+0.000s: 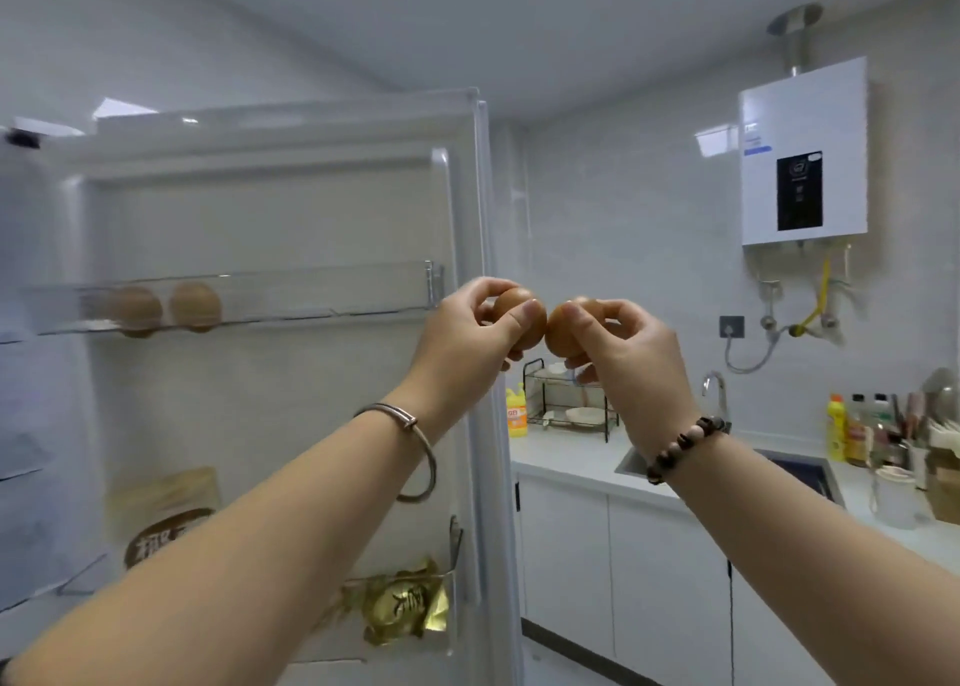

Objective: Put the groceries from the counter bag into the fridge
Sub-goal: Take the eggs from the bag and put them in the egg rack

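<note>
My left hand (pixel 470 334) grips a brown egg (pixel 524 324), and my right hand (pixel 631 352) grips a second brown egg (pixel 558 334). The two eggs touch in the air, just right of the open fridge door's edge (pixel 480 269). The door's clear upper shelf (pixel 311 295) holds two more brown eggs (pixel 195 305) at its left end. A lower door shelf holds a gold-wrapped packet (pixel 405 605) and a tan pouch (pixel 161 514). The counter bag is out of view.
Right of the fridge runs a white counter (pixel 566 459) with a sink (pixel 800 469), a faucet, a dish rack (pixel 569 404), a yellow bottle (pixel 516 410) and bottles and utensils at the far right. A white water heater (pixel 805 152) hangs on the wall.
</note>
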`<state>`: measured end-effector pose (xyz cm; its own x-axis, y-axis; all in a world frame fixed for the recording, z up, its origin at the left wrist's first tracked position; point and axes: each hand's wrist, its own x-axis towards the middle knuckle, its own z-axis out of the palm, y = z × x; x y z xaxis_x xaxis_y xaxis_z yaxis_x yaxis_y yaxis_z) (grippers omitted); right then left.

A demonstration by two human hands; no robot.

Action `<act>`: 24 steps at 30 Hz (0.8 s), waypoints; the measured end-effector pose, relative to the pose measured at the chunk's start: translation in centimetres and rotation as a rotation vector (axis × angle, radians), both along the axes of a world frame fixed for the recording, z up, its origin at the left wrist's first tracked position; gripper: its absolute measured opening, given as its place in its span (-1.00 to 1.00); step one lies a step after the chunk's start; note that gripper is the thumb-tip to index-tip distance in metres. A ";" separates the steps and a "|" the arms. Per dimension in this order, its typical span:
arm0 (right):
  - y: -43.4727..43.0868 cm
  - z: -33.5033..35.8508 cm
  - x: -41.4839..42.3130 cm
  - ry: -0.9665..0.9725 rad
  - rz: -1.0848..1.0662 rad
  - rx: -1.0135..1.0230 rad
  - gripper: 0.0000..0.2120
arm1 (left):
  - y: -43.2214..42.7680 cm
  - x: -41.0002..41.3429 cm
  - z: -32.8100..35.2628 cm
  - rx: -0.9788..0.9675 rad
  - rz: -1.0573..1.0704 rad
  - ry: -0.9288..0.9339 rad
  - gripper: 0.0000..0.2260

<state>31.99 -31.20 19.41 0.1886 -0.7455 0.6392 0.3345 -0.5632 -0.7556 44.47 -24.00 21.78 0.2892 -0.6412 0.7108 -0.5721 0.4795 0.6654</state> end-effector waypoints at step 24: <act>5.8 13.3 19.6 0.389 -0.066 -0.341 -0.73 | 10.6 21.6 12.5 0.057 0.406 -0.408 -0.78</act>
<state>51.57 -25.41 32.67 0.4203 -0.5254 0.7398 0.0214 -0.8094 -0.5869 66.06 -13.36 34.32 0.2298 -0.5770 0.7838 -0.9184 0.1378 0.3708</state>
